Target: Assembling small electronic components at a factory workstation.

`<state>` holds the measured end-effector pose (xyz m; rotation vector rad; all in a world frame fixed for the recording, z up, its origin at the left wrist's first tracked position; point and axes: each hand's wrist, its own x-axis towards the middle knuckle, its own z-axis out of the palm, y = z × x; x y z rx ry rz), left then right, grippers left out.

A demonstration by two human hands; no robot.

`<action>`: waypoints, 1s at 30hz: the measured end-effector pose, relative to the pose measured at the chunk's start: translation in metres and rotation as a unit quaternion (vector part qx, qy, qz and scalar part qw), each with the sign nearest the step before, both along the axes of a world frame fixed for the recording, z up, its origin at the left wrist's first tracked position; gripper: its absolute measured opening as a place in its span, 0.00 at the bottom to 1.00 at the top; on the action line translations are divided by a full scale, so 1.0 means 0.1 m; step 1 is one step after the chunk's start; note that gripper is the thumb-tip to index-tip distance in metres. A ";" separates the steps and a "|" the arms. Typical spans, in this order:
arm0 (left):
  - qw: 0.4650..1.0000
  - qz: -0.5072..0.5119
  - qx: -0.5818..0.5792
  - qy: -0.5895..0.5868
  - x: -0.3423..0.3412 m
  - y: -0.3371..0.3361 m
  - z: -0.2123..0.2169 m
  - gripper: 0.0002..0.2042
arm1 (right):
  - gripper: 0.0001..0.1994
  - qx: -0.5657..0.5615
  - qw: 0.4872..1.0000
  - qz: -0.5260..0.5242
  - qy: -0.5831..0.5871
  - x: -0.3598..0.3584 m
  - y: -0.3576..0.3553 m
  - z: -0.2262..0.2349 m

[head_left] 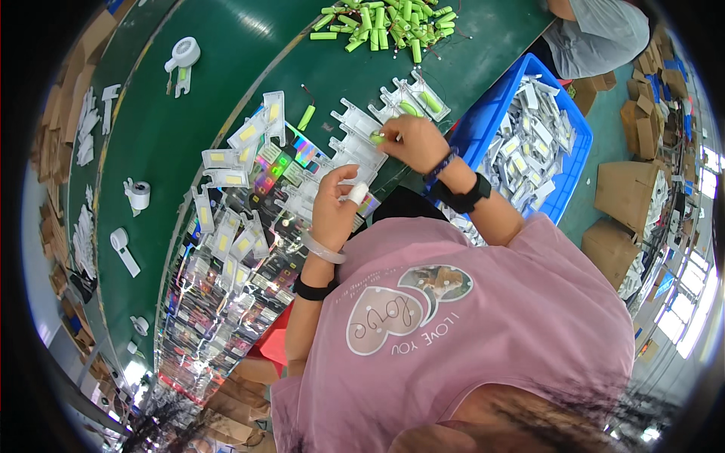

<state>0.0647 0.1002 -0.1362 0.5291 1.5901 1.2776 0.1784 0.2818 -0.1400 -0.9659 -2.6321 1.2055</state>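
My right hand [417, 143] is closed, with its fingertips pinched on a green cylindrical battery [377, 138] over a row of white plastic casings [353, 143]. Two casings at the far end of that row hold green batteries [430, 102]. Beside the near end of the row is my left hand [332, 208], thumb and forefinger apart with nothing visible between them. A white wrap [359, 192] covers the tip of its thumb. Just beyond the row, a single green battery [306, 118] with a thin wire lies on the green table.
A heap of green wired batteries [377, 23] lies at the far side. On my right stands a blue crate [578, 162] full of white casings. White casings with yellow strips [219, 158] lie on shiny printed sheets [204, 302] to my left. Small white fans [185, 53] stand farther left. Another person [604, 38] sits at far right.
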 end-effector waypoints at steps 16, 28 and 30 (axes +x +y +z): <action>0.788 -0.008 -0.179 0.590 -0.80 0.67 -0.52 0.13 | 0.12 0.205 0.968 0.015 -0.145 -0.42 -0.05 -0.31; 0.990 0.094 0.098 -0.044 -0.37 0.24 -0.06 0.14 | 0.13 -0.169 0.951 0.003 0.259 -0.39 -0.32 0.31; 0.988 0.099 0.115 -0.025 -0.29 0.22 -0.01 0.13 | 0.13 -0.195 0.947 0.003 0.254 -0.37 -0.33 0.29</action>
